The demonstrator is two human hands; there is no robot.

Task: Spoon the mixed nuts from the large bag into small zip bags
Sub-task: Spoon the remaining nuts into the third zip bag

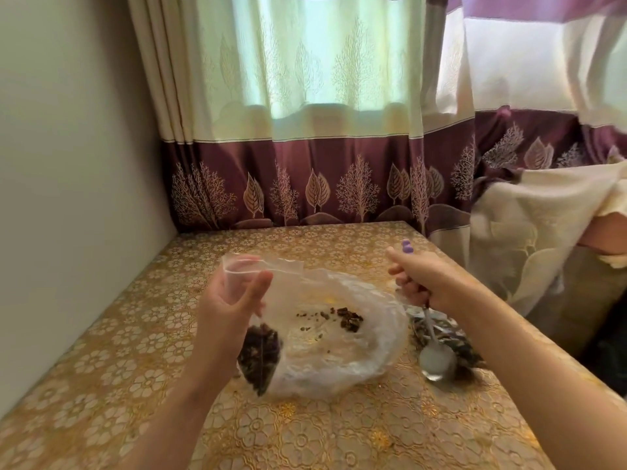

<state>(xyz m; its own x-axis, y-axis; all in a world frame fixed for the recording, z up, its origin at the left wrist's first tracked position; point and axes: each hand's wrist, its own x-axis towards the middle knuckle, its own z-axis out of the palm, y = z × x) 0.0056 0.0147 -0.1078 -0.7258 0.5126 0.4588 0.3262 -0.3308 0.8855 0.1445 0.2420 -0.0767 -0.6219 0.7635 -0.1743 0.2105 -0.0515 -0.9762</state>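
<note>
A: We start with our left hand (230, 300): it is raised over the counter (135, 334), thumb and fingers pinching the upper part of a small zip bag (252, 320) just under its open mouth.

B: And we see that bag hanging down from the grip, clear at the top, with a dark clump of nuts (259, 357) in its bottom corner.

A: Our right hand (420, 283) is curled round the stem of a spoon (436, 359), fist closed, thumb pointing away from us. A purple knob tops the handle above the fist.

B: The spoon slants down and toward us, and its bowl is low at the right of the big bag (339, 334). We can't tell whether the bowl touches the counter.

A: That big bag lies flat and crumpled between our hands, clear plastic, open side up. A few brown bits (346, 318) sit inside it, near its far right part.

B: Behind the spoon we make out a dark filled packet (454, 337) on the counter; it's too blurred to read.

A: The counter wears a gold flowered cloth. A plain wall stands at our left.

B: Past the far edge hangs a curtain (305, 130), cream above and purple below, with tree patterns.
</note>
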